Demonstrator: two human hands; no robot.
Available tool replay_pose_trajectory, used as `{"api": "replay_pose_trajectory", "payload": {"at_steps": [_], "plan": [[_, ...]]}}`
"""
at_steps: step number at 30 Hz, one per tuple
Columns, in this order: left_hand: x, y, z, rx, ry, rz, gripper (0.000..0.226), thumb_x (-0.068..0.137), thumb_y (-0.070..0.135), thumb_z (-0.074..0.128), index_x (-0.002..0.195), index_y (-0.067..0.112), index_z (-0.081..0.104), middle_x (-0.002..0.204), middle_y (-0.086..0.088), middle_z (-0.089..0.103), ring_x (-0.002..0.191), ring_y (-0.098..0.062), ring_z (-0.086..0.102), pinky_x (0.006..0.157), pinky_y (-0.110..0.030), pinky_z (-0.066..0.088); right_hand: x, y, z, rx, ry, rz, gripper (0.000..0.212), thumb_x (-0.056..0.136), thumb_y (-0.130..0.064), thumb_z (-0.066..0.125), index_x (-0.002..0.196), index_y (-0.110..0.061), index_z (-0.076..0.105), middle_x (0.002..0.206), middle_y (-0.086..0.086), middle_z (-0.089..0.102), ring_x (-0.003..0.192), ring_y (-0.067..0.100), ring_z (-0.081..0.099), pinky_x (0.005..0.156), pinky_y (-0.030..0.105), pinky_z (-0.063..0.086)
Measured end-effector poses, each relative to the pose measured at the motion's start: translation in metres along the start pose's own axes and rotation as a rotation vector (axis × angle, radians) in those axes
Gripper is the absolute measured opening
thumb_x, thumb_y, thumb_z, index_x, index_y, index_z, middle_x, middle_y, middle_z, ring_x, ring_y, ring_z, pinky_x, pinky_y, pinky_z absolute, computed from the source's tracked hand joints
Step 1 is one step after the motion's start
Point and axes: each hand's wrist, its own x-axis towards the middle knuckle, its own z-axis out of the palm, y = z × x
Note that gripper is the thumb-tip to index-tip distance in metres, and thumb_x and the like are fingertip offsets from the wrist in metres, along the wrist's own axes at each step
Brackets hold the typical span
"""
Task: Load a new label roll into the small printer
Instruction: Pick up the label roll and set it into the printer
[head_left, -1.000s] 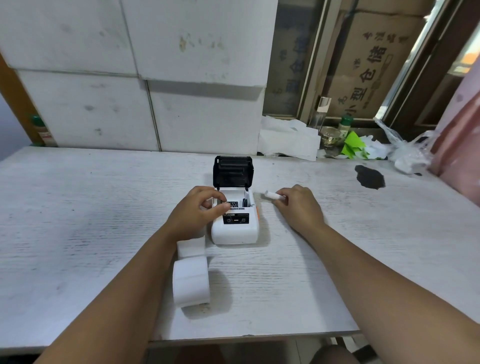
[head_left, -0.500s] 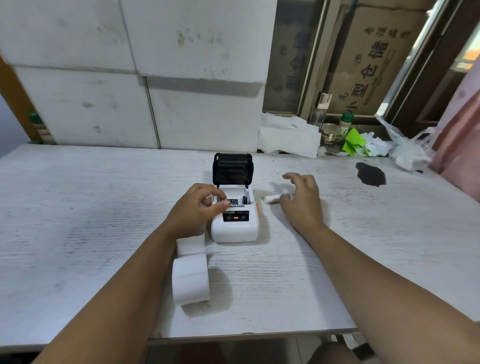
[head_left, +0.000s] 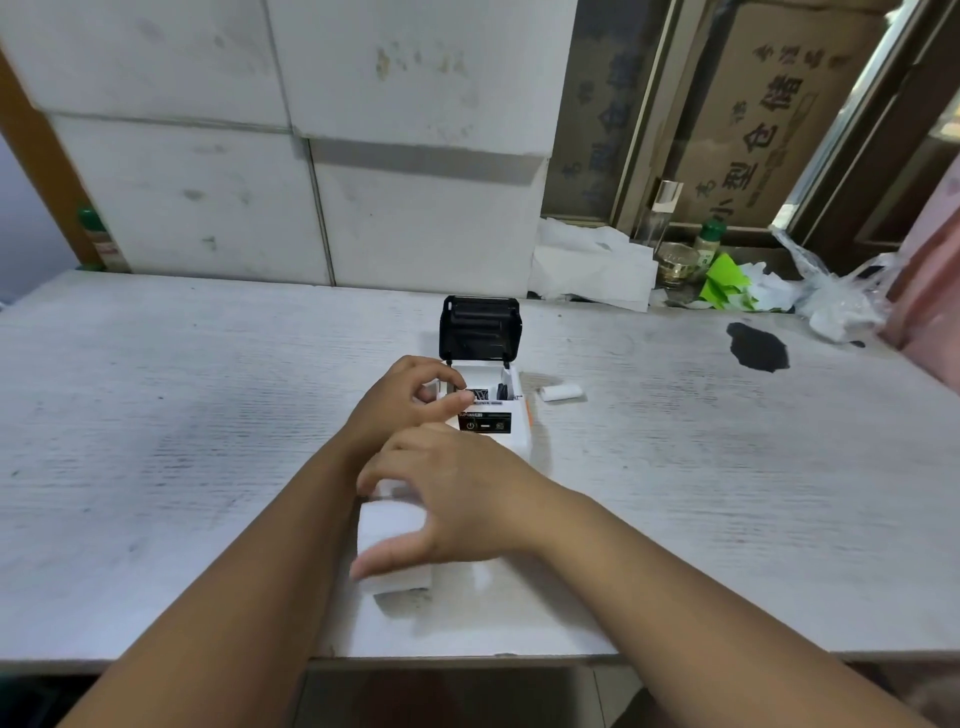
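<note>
printer (head_left: 493, 415) open at mid-table, black lid (head_left: 479, 327) tipped up and back at the far end, bay exposed and seemingly empty of any roll. small white core or spent roll (head_left: 560, 392) lying just right of the printer, apart from both hands. so, by the look of it: opened and cleared, new roll not yet in.

left hand (head_left: 400, 410) at the printer's left edge, thumb and forefinger curled in over the bay, near-pinched; cannot tell whether gripping anything. right hand (head_left: 457, 499) reaching across to the near side, fingers spread wide over the new label roll (head_left: 395, 545), thumb at its near end, fingers at the far end; hovering or just touching, not clamped.

left to do: lifting the roll, seating it in the bay, feeding the end out, shutting the lid.

new label roll plain white, fat, lying on its side just near of the printer, with a loose tail of labels (head_left: 387, 488) at its far end, largely hidden under the hand.
</note>
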Motion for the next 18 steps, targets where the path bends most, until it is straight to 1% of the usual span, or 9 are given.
{"api": "replay_pose_trajectory", "payload": {"at_steps": [3,5,6,8,9,12,13,16,18], "plan": [[-0.001,-0.001,-0.001,0.012,0.001,0.002,0.004,0.083,0.037,0.066,0.086,0.039,0.064,0.109,0.020,0.048,0.089,-0.013,0.058,0.083,-0.017,0.041,-0.006,-0.003,-0.001,-0.095,-0.044,-0.023,0.066,0.067,-0.062,0.071,0.121,-0.031,0.050,0.116,-0.006,0.053,0.109,0.016,0.048,0.089,0.034,0.044],[-0.002,-0.001,-0.001,0.017,0.001,0.002,0.006,0.081,0.041,0.066,0.087,0.039,0.064,0.110,0.020,0.049,0.090,-0.012,0.057,0.084,-0.018,0.041,-0.008,-0.004,0.002,-0.160,-0.054,-0.060,0.064,0.070,-0.055,0.072,0.123,-0.028,0.047,0.116,-0.002,0.052,0.105,0.020,0.050,0.085,0.037,0.045],[-0.002,-0.001,-0.001,0.018,-0.001,0.007,0.011,0.078,0.046,0.066,0.087,0.040,0.064,0.111,0.020,0.049,0.092,-0.010,0.057,0.085,-0.019,0.042,-0.009,-0.004,0.004,-0.169,-0.060,-0.070,0.061,0.072,-0.050,0.071,0.123,-0.027,0.046,0.117,-0.002,0.052,0.105,0.021,0.051,0.085,0.039,0.046],[-0.003,0.000,-0.002,0.027,0.001,0.020,0.027,0.069,0.058,0.062,0.088,0.040,0.064,0.113,0.015,0.052,0.095,-0.007,0.055,0.087,-0.020,0.042,-0.009,-0.003,0.006,-0.120,-0.086,-0.055,0.055,0.076,-0.043,0.069,0.122,-0.027,0.045,0.124,-0.004,0.052,0.106,0.020,0.052,0.086,0.041,0.047],[-0.003,0.001,-0.003,0.025,0.003,0.020,0.029,0.068,0.059,0.061,0.089,0.040,0.065,0.114,0.014,0.052,0.094,-0.006,0.055,0.087,-0.020,0.042,-0.010,-0.002,0.006,-0.076,-0.104,-0.036,0.054,0.076,-0.040,0.069,0.123,-0.028,0.045,0.127,-0.006,0.052,0.108,0.018,0.053,0.086,0.040,0.048],[-0.004,0.001,-0.003,0.019,0.002,0.010,0.017,0.077,0.047,0.066,0.090,0.036,0.066,0.115,0.012,0.052,0.089,-0.007,0.055,0.086,-0.020,0.042,-0.011,0.001,0.004,0.027,-0.134,-0.012,0.056,0.075,-0.037,0.069,0.124,-0.032,0.043,0.134,-0.015,0.049,0.116,0.012,0.050,0.087,0.038,0.048],[-0.004,0.001,-0.003,0.018,0.000,0.007,0.016,0.078,0.047,0.067,0.090,0.037,0.066,0.116,0.012,0.052,0.091,-0.007,0.055,0.087,-0.021,0.042,-0.012,0.001,0.002,0.041,-0.138,-0.002,0.060,0.074,-0.039,0.070,0.127,-0.035,0.041,0.135,-0.015,0.048,0.118,0.010,0.049,0.090,0.037,0.047],[-0.004,0.002,-0.003,0.018,-0.007,0.010,0.027,0.069,0.059,0.062,0.090,0.041,0.065,0.117,0.013,0.052,0.096,-0.009,0.055,0.088,-0.019,0.041,-0.015,0.003,0.000,0.034,-0.137,0.029,0.070,0.073,-0.040,0.071,0.133,-0.039,0.034,0.133,-0.010,0.048,0.117,0.012,0.049,0.092,0.038,0.047],[-0.003,0.003,-0.003,0.032,-0.024,0.002,0.019,0.078,0.050,0.064,0.095,0.040,0.065,0.119,0.011,0.048,0.095,-0.012,0.054,0.085,-0.013,0.038,-0.017,0.001,-0.001,0.010,-0.159,0.011,0.067,0.076,-0.031,0.069,0.134,-0.035,0.036,0.137,-0.010,0.048,0.120,0.013,0.048,0.092,0.039,0.047]]}}
